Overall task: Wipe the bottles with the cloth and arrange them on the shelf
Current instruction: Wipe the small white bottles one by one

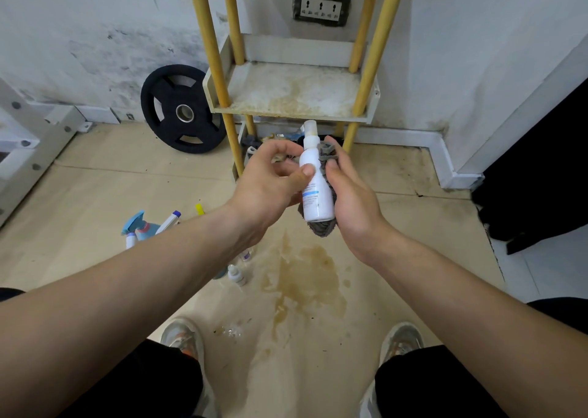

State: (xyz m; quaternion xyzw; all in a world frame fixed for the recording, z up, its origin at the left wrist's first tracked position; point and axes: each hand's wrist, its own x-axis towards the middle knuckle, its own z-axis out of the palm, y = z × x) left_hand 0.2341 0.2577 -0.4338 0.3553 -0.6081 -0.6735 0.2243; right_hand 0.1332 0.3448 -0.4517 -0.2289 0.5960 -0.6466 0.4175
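Observation:
I hold a white spray bottle (313, 192) with a blue label band upright in front of me, low before the shelf. My left hand (270, 185) pinches it, thumb on its front. My right hand (348, 188) grips a grey cloth (323, 227) wrapped against the bottle's right side and bottom. The shelf (292, 115) has yellow posts, and its stained white tier carries nothing. Several more bottles lie on the floor to the left, among them a blue trigger sprayer (138, 225) and a small white dropper bottle (237, 274).
A black weight plate (181, 109) leans on the wall left of the shelf. A white metal frame (38, 131) stands at far left. A brown stain (302, 274) marks the floor between my feet and the shelf. Clutter sits on the shelf's bottom tier (273, 139).

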